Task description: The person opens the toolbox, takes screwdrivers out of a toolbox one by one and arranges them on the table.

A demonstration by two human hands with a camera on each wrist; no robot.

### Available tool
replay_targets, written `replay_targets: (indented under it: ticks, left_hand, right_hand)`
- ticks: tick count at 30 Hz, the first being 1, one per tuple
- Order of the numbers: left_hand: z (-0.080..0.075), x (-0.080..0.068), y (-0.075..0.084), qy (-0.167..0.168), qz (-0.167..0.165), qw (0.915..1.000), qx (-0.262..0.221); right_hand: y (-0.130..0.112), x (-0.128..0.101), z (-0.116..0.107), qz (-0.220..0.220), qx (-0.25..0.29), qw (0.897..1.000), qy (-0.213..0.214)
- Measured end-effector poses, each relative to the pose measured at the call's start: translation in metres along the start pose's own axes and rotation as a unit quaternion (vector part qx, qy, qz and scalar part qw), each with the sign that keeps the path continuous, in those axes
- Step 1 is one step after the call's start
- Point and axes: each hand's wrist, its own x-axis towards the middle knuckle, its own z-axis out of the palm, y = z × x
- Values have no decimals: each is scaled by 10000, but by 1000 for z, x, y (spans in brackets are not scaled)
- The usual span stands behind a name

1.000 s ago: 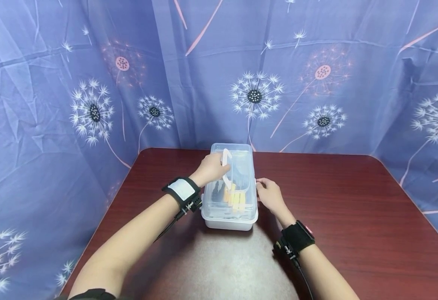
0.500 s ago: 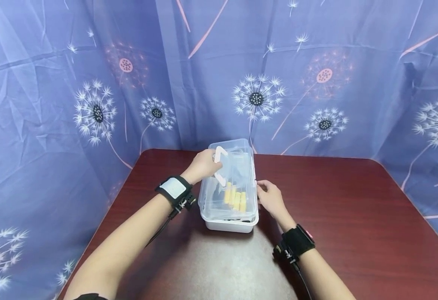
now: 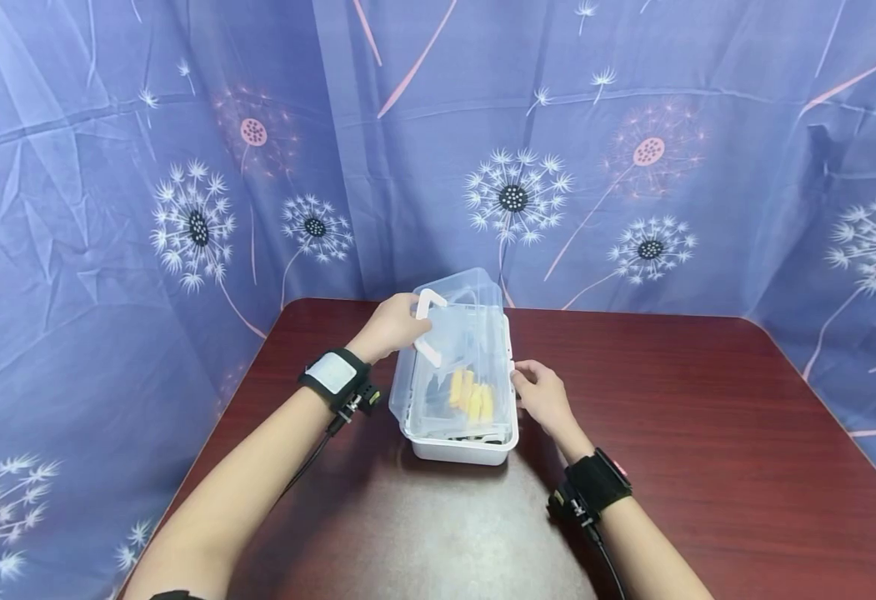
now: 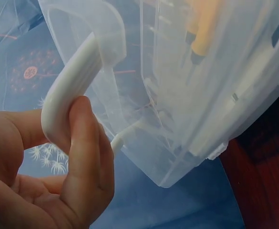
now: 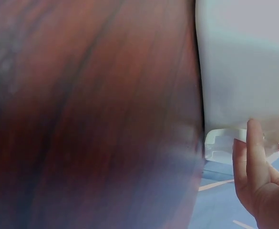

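Note:
A white box point(image 3: 462, 454) with a clear lid point(image 3: 438, 417) stands on the table. The lid is tilted, raised on its left side, and lies lower on the right. My left hand point(image 3: 391, 325) grips the lid's white handle point(image 4: 65, 90), fingers hooked around it. Several yellow pieces point(image 3: 471, 396) show through the lid; in the left wrist view they have dark ends. My right hand point(image 3: 543, 396) is at the box's right side, by a translucent latch point(image 5: 218, 143). In the right wrist view its fingers point(image 5: 256, 157) are fairly straight and touch the box near that latch.
The dark red table point(image 3: 670, 417) extends on both sides of the box. A blue curtain point(image 3: 422, 167) with dandelion prints hangs behind the table's back edge and along both sides. Each wrist wears a black strap with a camera and cable.
My left hand has moved left and slightly up with the handle, and the lid has tilted off the box on its left side. My right hand has stayed by the box's right side.

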Motion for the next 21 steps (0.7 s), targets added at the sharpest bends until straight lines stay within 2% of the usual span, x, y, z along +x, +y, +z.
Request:
replay_targets:
  ticks: [10,21]
  left_hand:
    - [-8,-2,-2,-35,3,10000,32]
    - [-16,-1,-8,-135,-216,9996,-83]
  right_hand:
    - [1,1,1,-9,67,10000,-25]
    - [1,0,0,40,49,10000,-13]
